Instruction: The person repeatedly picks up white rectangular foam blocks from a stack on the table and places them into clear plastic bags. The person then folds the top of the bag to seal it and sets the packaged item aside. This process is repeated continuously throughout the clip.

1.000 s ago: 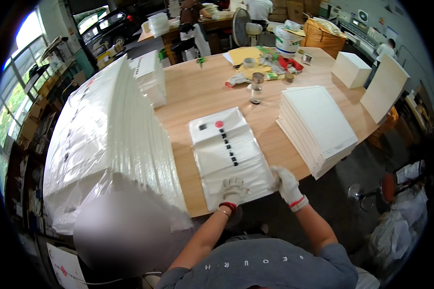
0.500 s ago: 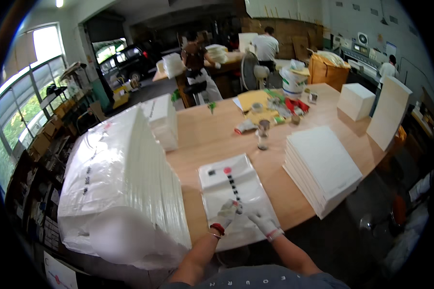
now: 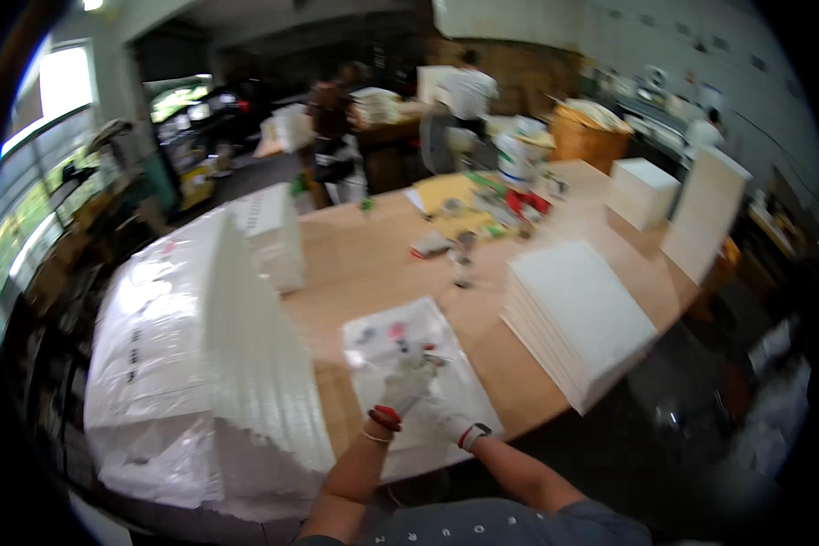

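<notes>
A flat white plastic bag [image 3: 469,391] with dark and red print lies on the table in front of me. Above its middle, my left hand [image 3: 408,382], in a white glove, is closed around something small with a dark and reddish tip, too blurred to name. My right hand [image 3: 450,423], gloved too, is low over the bag just right of the left one. Motion blur and the white bag behind hide how its fingers lie.
To the left stands a big plastic-wrapped stack of white sheets [image 3: 155,364], a smaller stack [image 3: 278,241] behind it. A pile of white boards [image 3: 582,309] is on the right. Farther back are a glass jar [image 3: 462,268], yellow paper [image 3: 446,196], a bucket [image 3: 519,159] and a white box [image 3: 644,191]. People work beyond.
The whole view has shifted, with things now farther left in the picture. My left hand has moved up the bag toward its printed end, and my right hand has come closer to it.
</notes>
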A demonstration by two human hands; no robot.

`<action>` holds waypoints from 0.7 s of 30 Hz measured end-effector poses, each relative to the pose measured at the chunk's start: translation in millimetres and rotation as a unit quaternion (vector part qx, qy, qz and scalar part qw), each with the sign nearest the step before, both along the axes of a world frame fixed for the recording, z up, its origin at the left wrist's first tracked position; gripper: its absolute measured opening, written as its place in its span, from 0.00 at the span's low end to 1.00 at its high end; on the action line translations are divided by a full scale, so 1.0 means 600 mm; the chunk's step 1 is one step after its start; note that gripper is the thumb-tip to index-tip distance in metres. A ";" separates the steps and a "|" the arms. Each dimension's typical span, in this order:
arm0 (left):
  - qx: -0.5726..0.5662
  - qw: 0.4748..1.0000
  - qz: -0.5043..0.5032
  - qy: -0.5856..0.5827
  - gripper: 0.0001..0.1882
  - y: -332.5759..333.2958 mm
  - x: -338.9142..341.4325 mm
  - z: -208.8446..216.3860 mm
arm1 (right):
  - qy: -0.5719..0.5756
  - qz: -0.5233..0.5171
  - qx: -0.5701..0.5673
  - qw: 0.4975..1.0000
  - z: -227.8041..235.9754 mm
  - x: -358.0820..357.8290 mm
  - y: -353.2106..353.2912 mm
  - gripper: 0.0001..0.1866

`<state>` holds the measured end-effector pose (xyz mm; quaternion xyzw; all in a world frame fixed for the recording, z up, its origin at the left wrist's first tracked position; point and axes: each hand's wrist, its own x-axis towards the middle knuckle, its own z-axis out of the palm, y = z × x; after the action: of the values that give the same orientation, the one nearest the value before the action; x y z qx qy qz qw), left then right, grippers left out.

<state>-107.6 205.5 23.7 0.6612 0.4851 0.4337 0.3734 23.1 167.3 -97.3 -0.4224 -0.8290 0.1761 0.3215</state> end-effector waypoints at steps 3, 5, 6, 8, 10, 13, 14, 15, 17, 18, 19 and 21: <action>-0.106 0.992 -0.009 0.064 0.16 -0.055 0.020 0.039 | -0.009 0.053 -0.081 0.995 0.070 0.089 -0.057 0.12; -0.033 0.992 0.019 0.122 0.17 -0.069 0.016 0.038 | -0.005 0.058 -0.152 0.987 0.165 0.170 -0.079 0.12; 0.050 0.989 0.028 0.135 0.17 -0.084 0.013 0.027 | -0.044 0.012 0.009 0.999 0.196 0.232 -0.080 0.14; 0.183 0.962 0.055 0.193 0.19 -0.110 0.016 0.050 | -0.156 -0.110 0.200 0.961 0.287 0.328 -0.081 0.21; 0.277 0.919 0.099 0.263 0.20 -0.133 0.028 0.093 | -0.271 -0.246 0.151 0.918 0.281 0.415 -0.063 0.26; 0.335 0.896 0.132 0.261 0.20 -0.157 0.038 0.115 | -0.111 -0.205 -0.016 0.972 0.252 0.509 -0.049 0.30; 0.328 0.904 0.137 0.240 0.20 -0.175 0.047 0.125 | -0.081 -0.215 -0.052 0.972 0.247 0.518 -0.040 0.31; 0.316 0.912 0.141 0.221 0.19 -0.194 0.055 0.127 | -0.119 -0.190 0.013 0.975 0.246 0.517 -0.035 0.31; 0.290 0.943 0.059 0.152 0.19 -0.209 0.075 0.108 | -0.191 -0.143 0.139 0.961 0.243 0.515 -0.034 0.30; 0.264 0.957 -0.006 0.122 0.19 -0.212 0.080 0.099 | -0.202 -0.135 0.133 0.961 0.239 0.514 -0.037 0.30; 0.236 0.965 -0.072 0.093 0.19 -0.215 0.087 0.087 | -0.212 -0.128 0.127 0.960 0.233 0.515 -0.039 0.30; 0.195 0.970 -0.125 0.071 0.16 -0.226 0.113 0.067 | -0.212 -0.128 0.143 0.958 0.217 0.527 -0.034 0.27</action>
<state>-39.6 70.1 63.9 0.8058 0.3295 0.4218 0.2533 339.3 146.9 32.8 -0.5025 -0.8334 -0.0804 0.2157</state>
